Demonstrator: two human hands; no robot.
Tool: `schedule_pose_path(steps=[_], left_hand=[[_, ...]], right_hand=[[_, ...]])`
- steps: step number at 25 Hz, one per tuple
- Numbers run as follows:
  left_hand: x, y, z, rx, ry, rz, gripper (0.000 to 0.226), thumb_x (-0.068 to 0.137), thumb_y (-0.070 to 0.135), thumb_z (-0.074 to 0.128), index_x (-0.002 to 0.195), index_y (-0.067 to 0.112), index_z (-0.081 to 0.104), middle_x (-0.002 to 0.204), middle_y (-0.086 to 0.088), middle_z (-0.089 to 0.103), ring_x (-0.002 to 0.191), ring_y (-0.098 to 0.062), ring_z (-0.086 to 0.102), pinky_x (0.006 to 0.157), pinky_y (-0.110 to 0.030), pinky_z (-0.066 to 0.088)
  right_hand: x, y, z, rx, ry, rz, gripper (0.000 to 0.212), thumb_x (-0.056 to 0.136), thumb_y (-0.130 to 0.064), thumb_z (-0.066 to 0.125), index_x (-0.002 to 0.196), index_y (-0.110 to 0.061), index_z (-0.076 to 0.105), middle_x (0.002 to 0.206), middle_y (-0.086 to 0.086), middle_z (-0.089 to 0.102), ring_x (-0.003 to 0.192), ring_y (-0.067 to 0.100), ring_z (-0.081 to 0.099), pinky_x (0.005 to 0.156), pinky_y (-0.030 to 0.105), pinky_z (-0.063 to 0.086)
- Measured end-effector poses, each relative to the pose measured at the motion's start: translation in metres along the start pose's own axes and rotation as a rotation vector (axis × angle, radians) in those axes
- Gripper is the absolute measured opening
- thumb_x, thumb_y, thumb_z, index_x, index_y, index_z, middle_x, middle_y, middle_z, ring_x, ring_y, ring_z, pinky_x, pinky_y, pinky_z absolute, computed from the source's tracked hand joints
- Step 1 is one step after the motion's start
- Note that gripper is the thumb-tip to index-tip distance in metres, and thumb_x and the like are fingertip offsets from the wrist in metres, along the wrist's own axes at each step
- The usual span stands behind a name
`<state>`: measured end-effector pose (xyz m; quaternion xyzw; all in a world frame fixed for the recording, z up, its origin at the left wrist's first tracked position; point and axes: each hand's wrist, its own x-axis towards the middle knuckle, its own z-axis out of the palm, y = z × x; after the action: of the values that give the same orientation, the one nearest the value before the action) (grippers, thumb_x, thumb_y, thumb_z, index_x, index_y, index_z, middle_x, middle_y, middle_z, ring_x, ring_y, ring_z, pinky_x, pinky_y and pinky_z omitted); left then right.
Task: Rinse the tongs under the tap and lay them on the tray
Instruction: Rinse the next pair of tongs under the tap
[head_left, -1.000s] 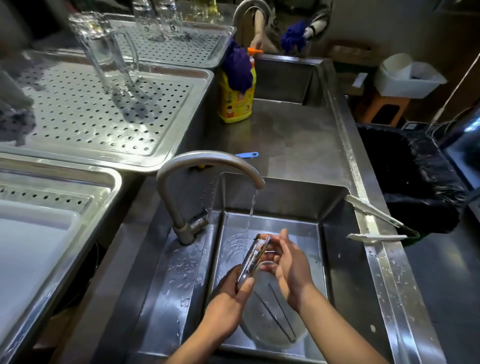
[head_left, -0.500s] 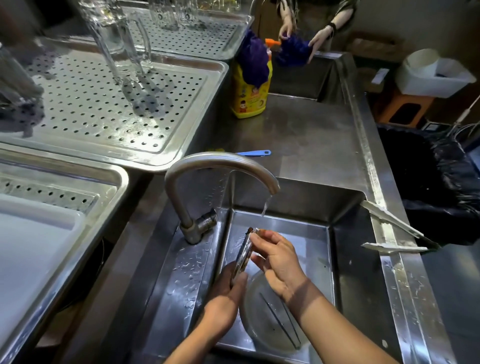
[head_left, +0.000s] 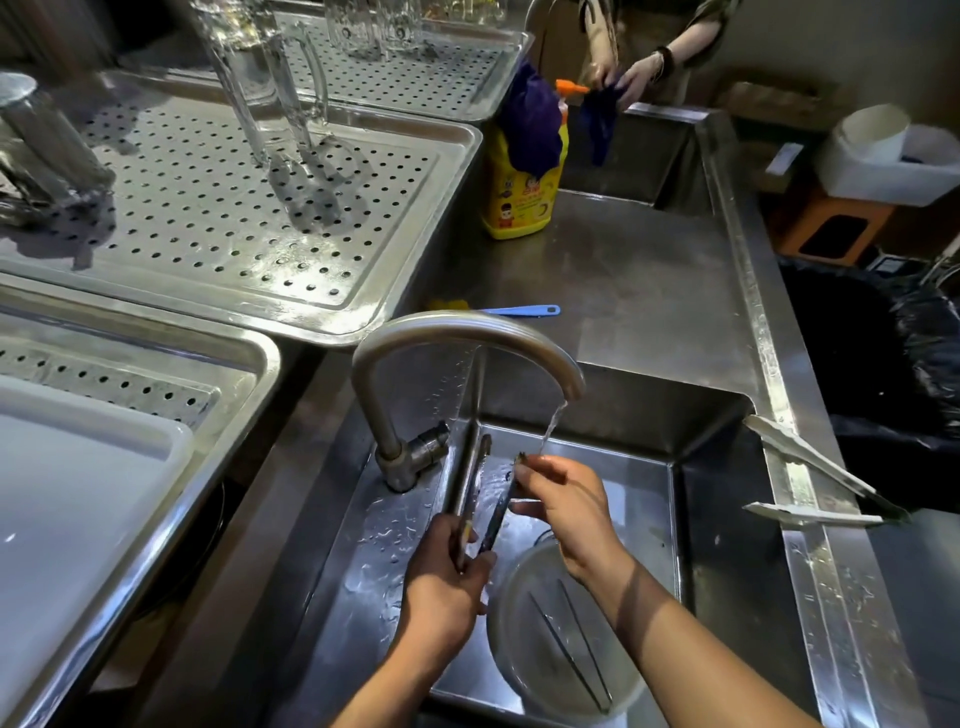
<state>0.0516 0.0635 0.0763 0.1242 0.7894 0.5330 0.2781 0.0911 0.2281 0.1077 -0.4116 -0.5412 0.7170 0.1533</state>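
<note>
Steel tongs (head_left: 475, 488) stand nearly upright in the sink (head_left: 711, 509), their two arms spread apart. My left hand (head_left: 441, 587) grips their lower hinged end. My right hand (head_left: 563, 506) pinches the tip of the right arm, just under the stream from the curved tap (head_left: 462, 332). Water runs onto my right fingers. The perforated steel tray (head_left: 218, 218) lies up and to the left, with a glass mug (head_left: 270, 78) standing on it.
A round clear dish (head_left: 550, 660) holding thin tweezers sits in the sink below my hands. White tongs (head_left: 810, 483) rest on the sink's right rim. A yellow soap bottle (head_left: 519, 192), a blue utensil (head_left: 524, 310), a nearer tray (head_left: 130, 395) and a black bin (head_left: 883, 374) surround it. Another person stands at the far sink.
The tongs' arms have spread apart; my right hand has slid up to the tip of the right arm. The view has shifted slightly nearer.
</note>
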Motion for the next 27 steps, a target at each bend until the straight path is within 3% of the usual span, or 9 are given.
schedule_pose_path(steps=[3, 7, 11, 13, 15, 18, 22, 25, 27], left_hand=[[-0.001, 0.004, 0.005, 0.068, 0.055, 0.084, 0.021, 0.081, 0.026, 0.064, 0.088, 0.041, 0.051, 0.076, 0.006, 0.059, 0.067, -0.019, 0.061, 0.059, -0.053, 0.057], [-0.006, 0.003, 0.008, 0.186, 0.027, 0.255, 0.016, 0.084, 0.030, 0.058, 0.088, 0.041, 0.048, 0.083, 0.014, 0.055, 0.070, -0.007, 0.055, 0.061, -0.033, 0.049], [-0.007, 0.006, 0.010, 0.221, 0.056, 0.303, 0.022, 0.087, 0.027, 0.057, 0.086, 0.044, 0.044, 0.079, 0.009, 0.052, 0.070, -0.006, 0.052, 0.061, -0.030, 0.044], [-0.006, 0.008, 0.010, 0.238, 0.039, 0.321, 0.020, 0.087, 0.023, 0.058, 0.086, 0.039, 0.045, 0.081, 0.008, 0.053, 0.072, -0.007, 0.052, 0.062, -0.029, 0.041], [-0.005, 0.009, 0.010, 0.282, 0.014, 0.322, 0.011, 0.088, 0.021, 0.059, 0.085, 0.026, 0.050, 0.084, 0.005, 0.054, 0.075, -0.014, 0.055, 0.065, -0.038, 0.046], [-0.007, 0.008, 0.012, 0.282, 0.015, 0.330, 0.009, 0.087, 0.016, 0.061, 0.085, 0.017, 0.053, 0.085, 0.002, 0.054, 0.074, -0.020, 0.054, 0.065, -0.043, 0.047], [-0.006, 0.006, 0.013, 0.274, 0.009, 0.364, 0.010, 0.087, 0.019, 0.059, 0.082, 0.022, 0.051, 0.083, 0.007, 0.051, 0.072, -0.017, 0.052, 0.063, -0.043, 0.047], [-0.006, 0.004, 0.014, 0.311, 0.008, 0.419, 0.018, 0.089, 0.024, 0.054, 0.078, 0.031, 0.041, 0.082, 0.012, 0.045, 0.071, -0.011, 0.048, 0.062, -0.039, 0.045], [-0.006, -0.001, 0.014, 0.312, 0.027, 0.414, 0.014, 0.089, 0.027, 0.052, 0.079, 0.030, 0.042, 0.084, 0.011, 0.045, 0.071, -0.011, 0.049, 0.061, -0.042, 0.047]], right_hand=[[-0.001, 0.007, 0.014, -0.090, -0.034, -0.051, 0.011, 0.089, 0.004, 0.068, 0.092, -0.005, 0.073, 0.086, 0.019, 0.076, 0.067, 0.022, 0.073, 0.059, 0.028, 0.059], [0.011, 0.001, 0.013, 0.028, 0.036, -0.048, 0.019, 0.091, 0.001, 0.066, 0.105, -0.009, 0.075, 0.094, 0.009, 0.079, 0.081, 0.019, 0.075, 0.069, 0.031, 0.061], [0.002, 0.012, 0.016, -0.204, 0.043, -0.102, 0.010, 0.091, -0.004, 0.069, 0.098, -0.003, 0.075, 0.094, 0.018, 0.076, 0.090, 0.035, 0.073, 0.084, 0.049, 0.061], [0.006, 0.007, 0.012, -0.208, 0.096, -0.117, 0.005, 0.090, -0.005, 0.069, 0.090, -0.004, 0.074, 0.085, 0.014, 0.076, 0.080, 0.031, 0.074, 0.075, 0.043, 0.063], [0.012, -0.001, 0.008, -0.061, 0.136, -0.087, 0.010, 0.091, -0.002, 0.066, 0.089, -0.006, 0.075, 0.075, 0.007, 0.076, 0.069, 0.020, 0.072, 0.062, 0.032, 0.062], [0.007, 0.001, 0.007, -0.089, 0.120, -0.067, 0.022, 0.091, 0.002, 0.064, 0.080, -0.014, 0.074, 0.060, -0.003, 0.070, 0.057, 0.011, 0.067, 0.052, 0.028, 0.059], [0.008, 0.005, 0.000, -0.105, 0.133, -0.051, 0.015, 0.089, 0.000, 0.066, 0.088, -0.014, 0.072, 0.064, 0.002, 0.068, 0.058, 0.014, 0.066, 0.050, 0.031, 0.058], [0.006, 0.006, 0.003, -0.118, 0.193, -0.091, 0.019, 0.093, -0.008, 0.058, 0.078, -0.009, 0.071, 0.057, 0.002, 0.064, 0.051, 0.017, 0.062, 0.047, 0.031, 0.056], [0.004, 0.005, 0.005, -0.109, 0.123, -0.065, 0.023, 0.093, -0.004, 0.055, 0.075, -0.006, 0.069, 0.056, 0.002, 0.063, 0.050, 0.017, 0.063, 0.047, 0.031, 0.056]])
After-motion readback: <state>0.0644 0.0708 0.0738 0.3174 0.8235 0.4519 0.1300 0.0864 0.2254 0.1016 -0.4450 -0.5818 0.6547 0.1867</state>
